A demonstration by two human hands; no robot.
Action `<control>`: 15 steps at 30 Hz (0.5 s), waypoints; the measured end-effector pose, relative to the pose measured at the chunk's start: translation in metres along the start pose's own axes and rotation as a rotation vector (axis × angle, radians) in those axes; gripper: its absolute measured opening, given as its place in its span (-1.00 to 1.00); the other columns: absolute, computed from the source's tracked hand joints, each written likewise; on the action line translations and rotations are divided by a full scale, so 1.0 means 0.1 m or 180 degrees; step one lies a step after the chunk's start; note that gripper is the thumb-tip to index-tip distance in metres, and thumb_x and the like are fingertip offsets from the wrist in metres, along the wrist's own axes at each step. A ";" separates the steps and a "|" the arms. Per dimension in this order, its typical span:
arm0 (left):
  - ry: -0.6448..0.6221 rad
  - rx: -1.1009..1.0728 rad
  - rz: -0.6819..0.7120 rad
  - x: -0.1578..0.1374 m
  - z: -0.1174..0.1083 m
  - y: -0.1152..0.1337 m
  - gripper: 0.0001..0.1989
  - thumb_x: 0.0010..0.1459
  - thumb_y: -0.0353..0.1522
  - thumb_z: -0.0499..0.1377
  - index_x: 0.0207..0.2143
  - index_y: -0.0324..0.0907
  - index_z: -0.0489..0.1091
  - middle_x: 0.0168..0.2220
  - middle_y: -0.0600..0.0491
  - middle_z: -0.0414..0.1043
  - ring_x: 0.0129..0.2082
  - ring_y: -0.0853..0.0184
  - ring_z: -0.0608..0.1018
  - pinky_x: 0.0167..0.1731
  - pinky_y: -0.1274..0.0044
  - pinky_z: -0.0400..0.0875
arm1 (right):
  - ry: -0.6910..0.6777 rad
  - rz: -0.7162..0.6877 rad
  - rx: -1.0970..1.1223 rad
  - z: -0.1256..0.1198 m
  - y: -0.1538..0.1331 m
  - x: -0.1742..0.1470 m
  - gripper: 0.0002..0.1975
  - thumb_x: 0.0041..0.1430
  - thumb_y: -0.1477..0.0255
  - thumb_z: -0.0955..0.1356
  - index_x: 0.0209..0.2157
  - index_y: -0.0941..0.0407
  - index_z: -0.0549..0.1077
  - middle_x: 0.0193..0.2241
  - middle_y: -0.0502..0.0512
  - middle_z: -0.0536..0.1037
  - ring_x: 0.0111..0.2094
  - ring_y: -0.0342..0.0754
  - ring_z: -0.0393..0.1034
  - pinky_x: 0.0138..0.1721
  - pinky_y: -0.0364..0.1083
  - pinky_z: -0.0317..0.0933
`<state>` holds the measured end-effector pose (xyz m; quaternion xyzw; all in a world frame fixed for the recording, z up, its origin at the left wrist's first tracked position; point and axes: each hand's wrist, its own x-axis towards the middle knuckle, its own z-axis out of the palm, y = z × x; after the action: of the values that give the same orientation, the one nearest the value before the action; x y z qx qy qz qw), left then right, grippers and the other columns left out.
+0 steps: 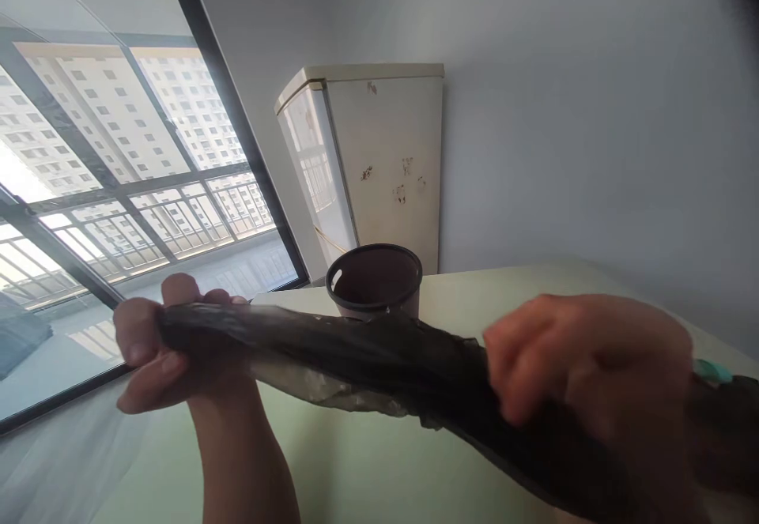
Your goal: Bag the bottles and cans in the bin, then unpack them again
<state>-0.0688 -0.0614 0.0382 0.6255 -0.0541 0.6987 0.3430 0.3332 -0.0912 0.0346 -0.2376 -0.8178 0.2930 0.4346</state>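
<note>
A thin black plastic bag [356,358] is stretched in a bunched strip between my two hands, over the table. At its left end, the fingers and thumb of my left hand [178,350] are closed round the plastic. My right hand [587,358], somewhat blurred, grips the bag towards the right, and part of the plastic runs on below it. Behind the bag a dark round trash bin [375,309] stands on the table, open at the top, with a handle hole in its left side. The bag hides the bin's lower part.
The pale green table [379,461] reaches to the wall [563,113]. A worn white refrigerator [385,160] stands behind it. At the left is a large window [136,184] with a railing outside. Something dark with a teal part [711,371] shows at the right edge.
</note>
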 end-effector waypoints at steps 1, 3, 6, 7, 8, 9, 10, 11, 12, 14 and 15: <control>-0.0179 -0.0002 0.0050 0.00 0.00 -0.01 -0.82 -0.01 -0.43 0.36 -0.41 0.04 0.46 -0.35 0.33 0.50 -0.57 0.56 0.45 -0.62 0.58 0.33 | -0.0146 0.0077 -0.0022 0.05 -0.08 0.08 -0.63 0.08 -0.05 0.49 -0.44 -0.04 0.63 -0.55 0.06 0.52 -0.53 -0.06 0.39 -0.47 -0.07 0.32; -0.0575 -0.0104 0.0130 0.02 0.02 -0.04 -0.86 0.05 -0.36 0.37 -0.43 0.01 0.45 -0.33 0.33 0.52 -0.61 0.59 0.40 -0.64 0.62 0.30 | -0.0269 0.0203 -0.0048 0.20 -0.21 0.27 -0.83 0.28 0.22 0.43 -0.29 -0.04 0.66 -0.44 0.04 0.59 -0.44 -0.06 0.44 -0.38 -0.09 0.35; -0.1051 -0.0461 0.0139 0.12 0.15 -0.10 -0.81 0.17 -0.34 0.31 -0.48 -0.06 0.40 -0.40 0.31 0.50 -0.67 0.61 0.33 -0.62 0.62 0.31 | -0.0267 0.0330 -0.0224 0.53 -0.29 0.53 -0.81 0.35 0.42 0.34 -0.19 0.02 0.63 -0.29 0.03 0.64 -0.31 -0.08 0.50 -0.28 -0.12 0.33; -0.1198 -0.0562 0.0117 0.16 0.22 -0.12 -0.77 0.18 -0.37 0.30 -0.52 -0.07 0.38 -0.45 0.30 0.48 -0.69 0.59 0.32 -0.61 0.62 0.32 | -0.0569 0.0303 -0.0281 0.66 -0.28 0.59 -0.80 0.33 0.48 0.32 -0.20 0.05 0.63 -0.29 0.03 0.64 -0.30 -0.09 0.49 -0.28 -0.13 0.32; -0.1332 -0.0627 0.0111 0.19 0.29 -0.13 -0.72 0.19 -0.38 0.29 -0.57 -0.08 0.36 -0.50 0.29 0.45 -0.70 0.58 0.31 -0.62 0.61 0.32 | -0.0981 0.0249 -0.0322 0.79 -0.25 0.64 -0.78 0.29 0.54 0.31 -0.23 0.08 0.61 -0.32 0.02 0.63 -0.33 -0.11 0.48 -0.30 -0.15 0.30; -0.1478 -0.0630 0.0139 0.21 0.37 -0.14 -0.68 0.20 -0.39 0.29 -0.60 -0.09 0.34 -0.55 0.28 0.42 -0.73 0.57 0.28 -0.63 0.61 0.32 | -0.1419 0.0209 -0.0349 0.91 -0.22 0.67 -0.77 0.23 0.59 0.30 -0.26 0.10 0.60 -0.37 0.00 0.61 -0.37 -0.14 0.45 -0.33 -0.16 0.27; -0.1440 -0.0552 0.0156 0.22 0.44 -0.14 -0.65 0.21 -0.40 0.29 -0.62 -0.08 0.34 -0.61 0.28 0.39 -0.75 0.56 0.24 -0.65 0.60 0.31 | -0.1801 0.0184 -0.0369 1.04 -0.17 0.69 -0.78 0.17 0.63 0.30 -0.29 0.11 0.57 -0.42 -0.02 0.57 -0.42 -0.16 0.41 -0.38 -0.18 0.24; -0.1385 -0.0405 0.0179 0.21 0.49 -0.14 -0.65 0.21 -0.38 0.30 -0.63 -0.06 0.35 -0.67 0.28 0.34 -0.77 0.55 0.20 -0.68 0.59 0.29 | -0.2087 0.0186 -0.0400 1.15 -0.12 0.70 -0.80 0.12 0.63 0.31 -0.31 0.12 0.54 -0.45 -0.04 0.54 -0.46 -0.17 0.37 -0.45 -0.19 0.20; -0.1302 -0.0185 0.0137 0.18 0.54 -0.13 -0.65 0.20 -0.35 0.33 -0.63 -0.03 0.38 -0.73 0.27 0.28 -0.78 0.52 0.18 -0.70 0.58 0.26 | -0.2260 0.0225 -0.0458 1.26 -0.07 0.70 -0.83 0.10 0.62 0.34 -0.31 0.12 0.52 -0.46 -0.04 0.52 -0.48 -0.17 0.34 -0.51 -0.20 0.15; -0.0963 0.0192 0.0045 0.09 0.60 -0.14 -0.74 0.21 -0.23 0.34 -0.54 0.12 0.46 -0.80 0.25 0.14 -0.79 0.46 0.13 -0.75 0.56 0.17 | -0.2354 0.0367 -0.0586 1.45 0.02 0.68 -0.89 0.09 0.53 0.40 -0.29 0.10 0.49 -0.43 -0.04 0.51 -0.49 -0.16 0.31 -0.58 -0.20 0.08; -0.0730 0.0307 0.0026 0.04 0.62 -0.14 -0.83 0.22 -0.18 0.33 -0.46 0.21 0.50 -0.82 0.25 0.07 -0.79 0.43 0.10 -0.76 0.55 0.13 | -0.2368 0.0437 -0.0598 1.53 0.05 0.67 -0.89 0.10 0.48 0.43 -0.28 0.09 0.47 -0.41 -0.04 0.52 -0.50 -0.16 0.31 -0.60 -0.20 0.07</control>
<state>-0.0093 -0.0801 0.0496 0.7169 -0.0619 0.6257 0.3013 0.1703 -0.0866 0.0006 -0.2081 -0.9250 0.3113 0.0641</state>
